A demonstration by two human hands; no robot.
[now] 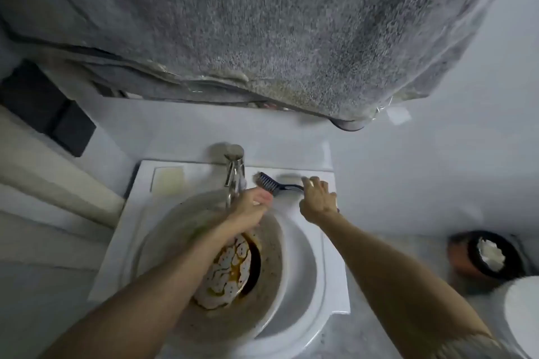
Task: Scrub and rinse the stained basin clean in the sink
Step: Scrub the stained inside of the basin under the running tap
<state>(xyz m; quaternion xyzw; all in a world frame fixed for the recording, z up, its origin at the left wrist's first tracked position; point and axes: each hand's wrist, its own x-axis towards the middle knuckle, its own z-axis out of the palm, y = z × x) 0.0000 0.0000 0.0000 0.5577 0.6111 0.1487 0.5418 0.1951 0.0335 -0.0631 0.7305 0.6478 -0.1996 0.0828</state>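
A stained round basin [271,245] sits tilted in the white sink [309,285], its inside grimy with brown residue and white foam at the bottom. My left hand [248,210] grips the basin's far rim just under the metal tap [233,175]. My right hand [318,198] is on the handle of a dark scrub brush [272,182], which lies on the sink's back ledge with its bristles pointing toward the tap. No water stream is visible.
A pale soap bar [169,179] rests on the sink's left back ledge. A grey towel [262,23] hangs above the sink. A dark bin with crumpled paper [490,253] stands on the floor at right, beside a white toilet edge [522,318].
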